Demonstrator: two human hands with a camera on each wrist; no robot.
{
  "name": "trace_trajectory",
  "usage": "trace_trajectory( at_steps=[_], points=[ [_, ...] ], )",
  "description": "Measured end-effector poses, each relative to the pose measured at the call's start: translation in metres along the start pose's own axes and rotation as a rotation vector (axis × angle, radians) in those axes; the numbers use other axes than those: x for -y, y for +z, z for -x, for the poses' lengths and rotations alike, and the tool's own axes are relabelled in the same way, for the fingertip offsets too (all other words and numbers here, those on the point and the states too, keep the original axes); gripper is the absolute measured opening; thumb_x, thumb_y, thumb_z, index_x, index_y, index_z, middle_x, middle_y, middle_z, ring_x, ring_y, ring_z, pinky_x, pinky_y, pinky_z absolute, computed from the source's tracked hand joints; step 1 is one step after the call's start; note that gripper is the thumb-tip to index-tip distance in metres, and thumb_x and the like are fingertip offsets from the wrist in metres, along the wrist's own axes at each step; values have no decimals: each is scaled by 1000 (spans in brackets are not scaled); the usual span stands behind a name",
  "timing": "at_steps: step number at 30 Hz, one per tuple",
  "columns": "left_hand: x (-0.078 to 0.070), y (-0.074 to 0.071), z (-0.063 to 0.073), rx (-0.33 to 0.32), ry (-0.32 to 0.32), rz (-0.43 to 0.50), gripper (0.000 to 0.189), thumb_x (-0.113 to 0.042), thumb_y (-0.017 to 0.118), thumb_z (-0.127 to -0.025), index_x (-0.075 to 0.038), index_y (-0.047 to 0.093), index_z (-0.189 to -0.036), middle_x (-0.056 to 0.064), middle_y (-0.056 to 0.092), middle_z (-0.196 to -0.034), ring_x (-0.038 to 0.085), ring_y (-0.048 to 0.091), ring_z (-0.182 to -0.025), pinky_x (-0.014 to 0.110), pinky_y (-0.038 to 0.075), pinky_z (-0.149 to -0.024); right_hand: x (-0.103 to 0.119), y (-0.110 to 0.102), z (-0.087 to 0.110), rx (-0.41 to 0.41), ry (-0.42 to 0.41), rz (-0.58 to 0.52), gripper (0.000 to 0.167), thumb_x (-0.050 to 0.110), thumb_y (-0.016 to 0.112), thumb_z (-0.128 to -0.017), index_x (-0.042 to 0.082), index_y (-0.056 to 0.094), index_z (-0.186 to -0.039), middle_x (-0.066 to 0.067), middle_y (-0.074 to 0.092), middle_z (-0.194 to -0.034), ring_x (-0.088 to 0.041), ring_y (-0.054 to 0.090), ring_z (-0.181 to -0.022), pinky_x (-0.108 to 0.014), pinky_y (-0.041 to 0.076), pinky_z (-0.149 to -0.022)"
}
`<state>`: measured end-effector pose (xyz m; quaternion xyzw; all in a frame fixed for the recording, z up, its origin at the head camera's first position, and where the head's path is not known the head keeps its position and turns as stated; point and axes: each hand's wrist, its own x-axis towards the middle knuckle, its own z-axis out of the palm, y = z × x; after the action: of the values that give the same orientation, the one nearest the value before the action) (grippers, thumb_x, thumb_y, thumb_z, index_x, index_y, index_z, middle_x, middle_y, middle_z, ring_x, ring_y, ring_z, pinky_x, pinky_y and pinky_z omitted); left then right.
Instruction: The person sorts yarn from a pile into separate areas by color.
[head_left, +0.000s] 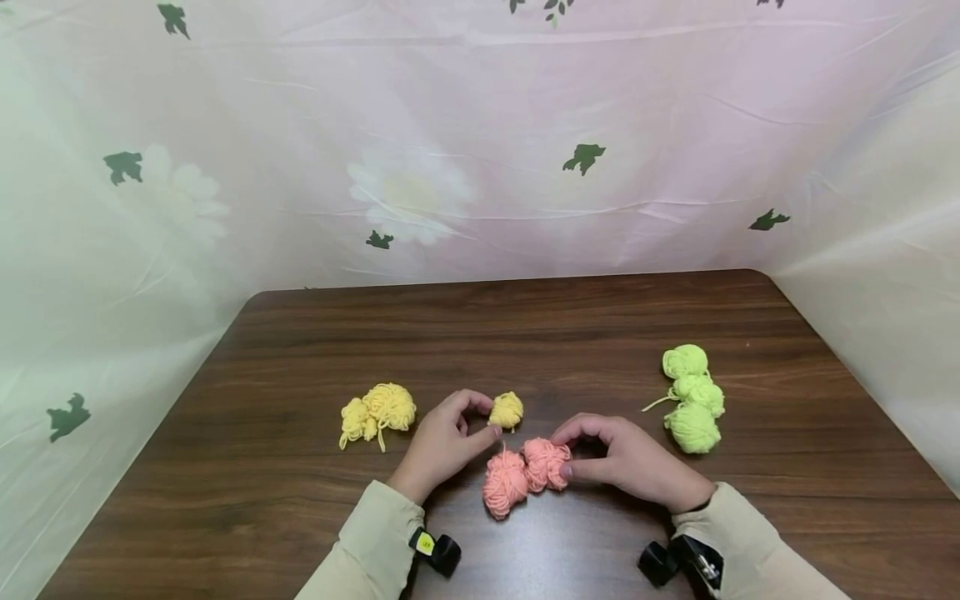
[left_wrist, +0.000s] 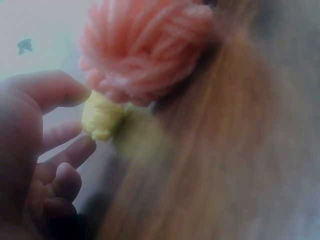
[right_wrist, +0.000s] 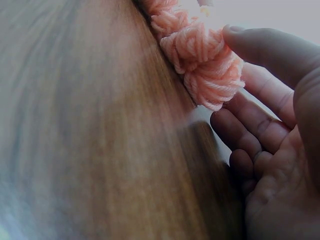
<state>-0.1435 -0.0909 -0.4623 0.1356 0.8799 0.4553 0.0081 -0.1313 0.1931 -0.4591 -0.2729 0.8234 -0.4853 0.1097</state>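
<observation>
Near the middle of the table, my left hand point(head_left: 442, 442) holds a small yellow yarn ball point(head_left: 506, 411) between thumb and fingertips. In the left wrist view, that yellow ball point(left_wrist: 102, 117) shows past the thumb tip, partly behind a pink ball. My right hand point(head_left: 618, 458) has thumb and index finger curved about a pink yarn ball point(head_left: 546, 464), gripping its right side. Another pink yarn ball point(head_left: 506, 483) lies against it on the left, below the left thumb. The right wrist view has the pink yarn point(right_wrist: 212, 85) at the fingertips.
Left of my left hand sit two yellow yarn balls point(head_left: 390, 406), loose strands hanging from them. Three green yarn balls point(head_left: 693, 429) form a column at the right. The dark wooden table point(head_left: 480, 333) meets a floral curtain point(head_left: 480, 167) at its back edge.
</observation>
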Motion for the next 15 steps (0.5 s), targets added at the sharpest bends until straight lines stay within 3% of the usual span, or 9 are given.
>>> trace_trajectory(
  at_steps=[10, 15],
  points=[
    [1, 0, -1, 5, -7, -32, 36, -32, 77, -88, -23, 66, -120, -4, 59, -95, 9, 53, -67, 27, 46, -57, 1, 0, -1, 3, 5, -7, 26, 32, 80, -86, 29, 71, -110, 11, 70, -111, -11, 64, -104, -29, 50, -90],
    [3, 1, -1, 26, -1, -16, 49, -33, 78, -88, -20, 62, -132, -4, 65, -115, 8, 56, -71, 27, 48, -60, 0, 1, -1, 1, 0, -8, 25, 32, 80, -87, 28, 71, -110, 11, 70, -110, -11, 65, -104, -29, 50, -90]
  ],
)
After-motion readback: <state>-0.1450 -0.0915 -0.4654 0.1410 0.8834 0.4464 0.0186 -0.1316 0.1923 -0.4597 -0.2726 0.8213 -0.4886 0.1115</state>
